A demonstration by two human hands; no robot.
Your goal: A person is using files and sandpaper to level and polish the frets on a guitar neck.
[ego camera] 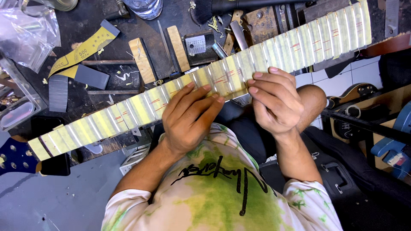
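A guitar neck [128,109] lies slantwise across my lap, from the dark blue headstock [15,156] at lower left to the body [385,42] at upper right. Yellowish masking tape covers the fretboard between the bare metal frets, and some strips carry red marks. My left hand [188,115] lies over the middle of the neck with its fingertips on the taped board. Just to its right, the curled fingers of my right hand [274,100] press on the neck's near edge. The neck under both hands is hidden.
Behind the neck, a dark workbench holds yellow sandpaper strips [85,47], two wooden blocks [142,60], grey sanding blocks [92,77], a thin metal file [165,42], a plastic bag [25,34] and a bottle [145,7]. Other guitars [355,92] stand at the right, above a black case [342,179].
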